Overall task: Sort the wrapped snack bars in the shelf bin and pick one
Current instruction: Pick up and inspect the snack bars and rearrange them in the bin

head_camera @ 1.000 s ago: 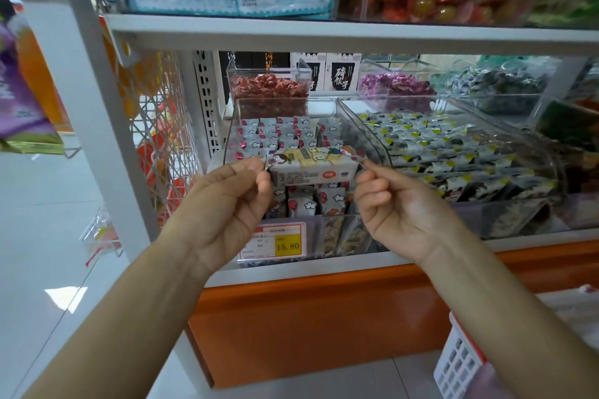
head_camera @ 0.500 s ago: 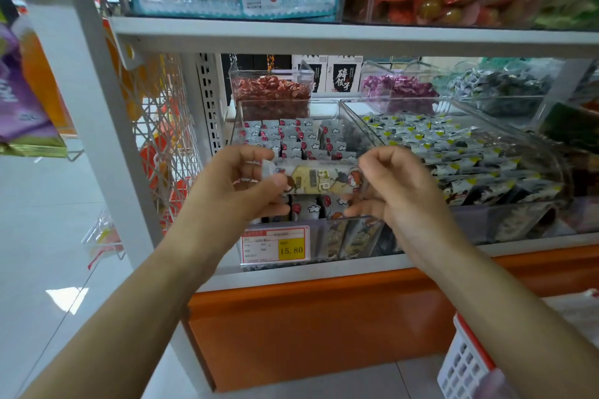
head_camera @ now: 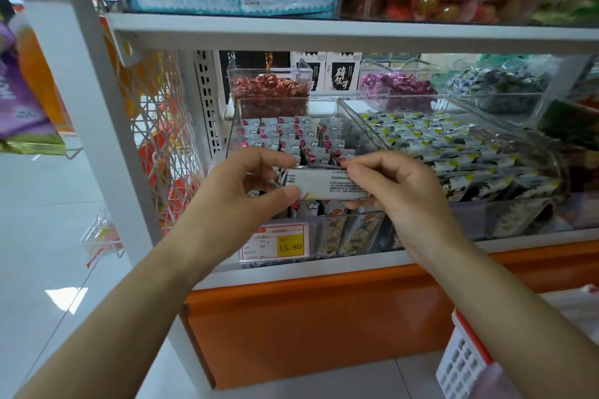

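Head view: both hands hold one wrapped snack bar (head_camera: 324, 183) level over the front of the clear shelf bin (head_camera: 285, 100), its white printed back toward the camera. The left hand (head_camera: 246, 185) pinches the bar's left end between thumb and curled fingers, and the right hand (head_camera: 395, 191) pinches the right end. Hands and bar hide the front rows of packets (head_camera: 285, 133) standing in the bin. A yellow price tag (head_camera: 275, 241) sits on the bin's front. A wider bin (head_camera: 505, 121) of yellow-marked packets lies just right, with red candies (head_camera: 269, 87) behind.
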Action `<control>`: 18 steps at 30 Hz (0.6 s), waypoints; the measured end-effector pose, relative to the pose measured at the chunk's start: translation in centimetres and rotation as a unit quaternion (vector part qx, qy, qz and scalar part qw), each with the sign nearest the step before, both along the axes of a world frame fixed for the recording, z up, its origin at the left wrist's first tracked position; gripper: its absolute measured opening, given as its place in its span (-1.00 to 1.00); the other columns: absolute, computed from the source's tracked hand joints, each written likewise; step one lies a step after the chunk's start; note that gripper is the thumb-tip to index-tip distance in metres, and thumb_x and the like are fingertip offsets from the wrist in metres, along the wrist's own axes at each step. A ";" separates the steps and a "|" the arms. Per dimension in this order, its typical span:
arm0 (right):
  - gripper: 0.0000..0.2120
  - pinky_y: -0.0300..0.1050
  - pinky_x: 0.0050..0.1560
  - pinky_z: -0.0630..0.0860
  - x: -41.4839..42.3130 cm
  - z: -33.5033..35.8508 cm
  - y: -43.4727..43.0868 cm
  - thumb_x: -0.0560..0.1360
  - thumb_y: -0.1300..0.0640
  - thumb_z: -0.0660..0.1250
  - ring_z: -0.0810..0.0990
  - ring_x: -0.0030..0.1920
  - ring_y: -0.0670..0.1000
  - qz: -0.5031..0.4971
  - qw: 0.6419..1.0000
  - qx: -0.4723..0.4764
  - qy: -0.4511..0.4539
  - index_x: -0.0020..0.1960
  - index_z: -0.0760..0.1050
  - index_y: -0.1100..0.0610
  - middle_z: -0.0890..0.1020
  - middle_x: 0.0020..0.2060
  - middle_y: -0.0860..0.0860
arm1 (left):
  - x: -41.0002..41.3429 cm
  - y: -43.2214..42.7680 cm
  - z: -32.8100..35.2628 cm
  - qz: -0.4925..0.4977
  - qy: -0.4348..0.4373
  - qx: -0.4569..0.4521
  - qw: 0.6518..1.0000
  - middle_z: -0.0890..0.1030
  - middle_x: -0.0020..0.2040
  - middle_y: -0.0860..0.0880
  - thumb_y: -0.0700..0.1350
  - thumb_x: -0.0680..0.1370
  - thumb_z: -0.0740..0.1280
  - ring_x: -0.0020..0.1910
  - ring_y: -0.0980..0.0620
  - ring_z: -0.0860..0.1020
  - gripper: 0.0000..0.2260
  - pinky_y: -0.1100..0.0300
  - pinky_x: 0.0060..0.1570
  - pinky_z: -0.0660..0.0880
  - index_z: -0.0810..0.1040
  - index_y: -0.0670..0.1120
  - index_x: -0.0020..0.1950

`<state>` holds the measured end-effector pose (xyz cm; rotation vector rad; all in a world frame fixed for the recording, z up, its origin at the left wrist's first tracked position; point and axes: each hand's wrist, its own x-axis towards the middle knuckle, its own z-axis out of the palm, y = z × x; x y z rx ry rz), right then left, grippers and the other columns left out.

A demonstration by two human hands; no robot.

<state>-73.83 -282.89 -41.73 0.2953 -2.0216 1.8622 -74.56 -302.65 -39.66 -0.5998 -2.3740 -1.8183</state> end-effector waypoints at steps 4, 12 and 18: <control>-0.80 -0.14 -0.24 0.57 0.1 0.1 -0.1 0.47 0.17 0.37 0.61 -0.22 0.01 -0.044 0.998 0.048 0.007 -0.30 0.60 -0.02 0.63 -0.29 0.00 | -0.1 0.0 -0.4 -0.007 0.027 -0.040 0.999 0.45 -0.23 0.09 -0.19 0.41 0.43 -0.23 0.19 0.51 -0.76 0.29 -0.15 0.53 0.55 0.11 -0.02; -0.82 -0.38 -0.32 0.43 0.5 0.3 -0.5 0.48 0.18 0.36 0.53 -0.36 -0.18 -0.063 0.988 0.132 0.049 -0.29 0.57 0.07 0.57 -0.43 -0.09 | 0.1 0.2 -0.1 0.009 0.007 -0.049 0.999 0.59 -0.21 -0.08 0.17 0.29 0.38 -0.18 -0.03 0.57 -0.75 0.07 -0.11 0.54 0.56 0.03 -0.19; -0.85 -0.41 -0.30 0.43 0.7 0.3 -0.8 0.47 0.17 0.37 0.55 -0.35 -0.21 -0.021 0.988 0.147 0.049 -0.28 0.58 0.04 0.62 -0.38 -0.11 | -0.5 -0.5 0.1 0.025 -0.003 -0.067 0.997 0.65 -0.26 -0.03 -0.04 0.45 0.38 -0.24 0.04 0.60 -0.86 0.30 -0.29 0.55 0.60 -0.08 -0.26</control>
